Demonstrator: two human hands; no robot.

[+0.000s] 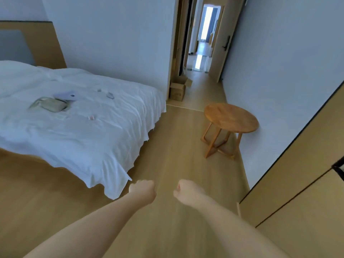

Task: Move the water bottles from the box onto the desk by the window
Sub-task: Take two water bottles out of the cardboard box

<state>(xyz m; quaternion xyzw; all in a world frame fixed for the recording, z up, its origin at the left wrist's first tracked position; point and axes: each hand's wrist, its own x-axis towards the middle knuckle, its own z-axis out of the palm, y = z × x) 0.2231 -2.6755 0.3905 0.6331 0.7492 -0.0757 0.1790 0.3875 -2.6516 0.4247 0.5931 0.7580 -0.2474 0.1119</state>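
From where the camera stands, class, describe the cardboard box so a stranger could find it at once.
Follow the white wall beyond the bed to its corner by the hallway. There the cardboard box sits on the floor, flaps open, the only brown carton in view.

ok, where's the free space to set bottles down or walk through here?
Round wooden table by the right wall: top bare. Floor strip between the bed and that table is open up to the cardboard box by the doorway. Bed's middle is cluttered: pouch, flat device, small bits. Both hands, left hand and right hand, are fisted and hold nothing.
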